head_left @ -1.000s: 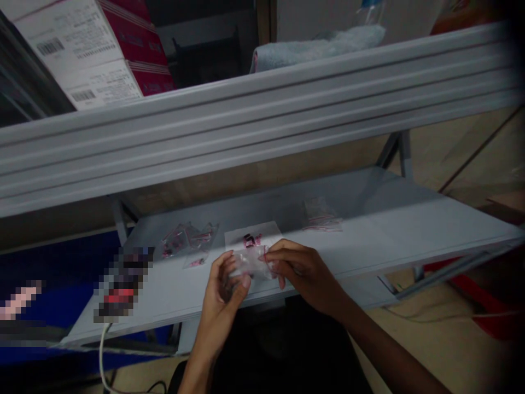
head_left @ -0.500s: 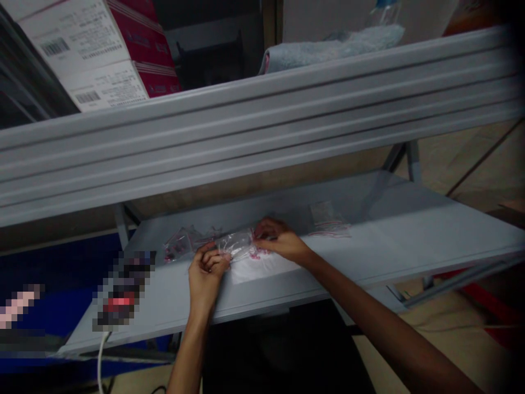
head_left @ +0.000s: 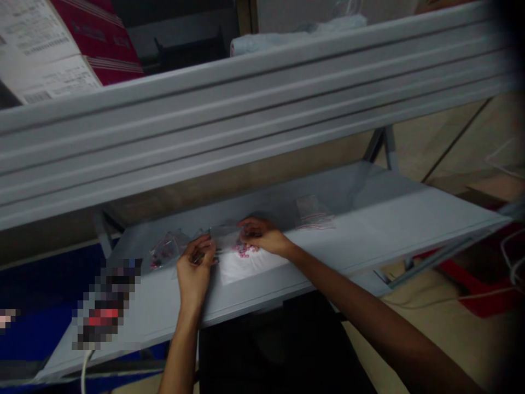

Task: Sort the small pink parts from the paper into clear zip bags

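A clear plastic zip bag (head_left: 225, 236) is stretched between my two hands above the shelf. My left hand (head_left: 196, 265) pinches its left end with curled fingers. At its other end my right hand (head_left: 264, 235) grips the edge, fingers closed. Small pink-red pieces (head_left: 245, 250) lie in a cluster just below the right hand, on a white sheet (head_left: 246, 268). Left of my left hand rests another clear bag (head_left: 168, 247) with reddish pieces in it. Flat zip bags with red-striped edges (head_left: 314, 213) lie to the right of my hands.
The grey shelf table (head_left: 389, 213) carries all this. A thick grey beam (head_left: 246, 109) crosses above it. White and crimson boxes (head_left: 102, 38) and a pale cloth (head_left: 287, 41) sit higher up. A pixelated item with a cable (head_left: 84, 369) is at the left.
The view has shifted, so everything sits further left. The bag between my hands has tilted and now looks flatter, and more of the pink-red pieces show below my right hand.
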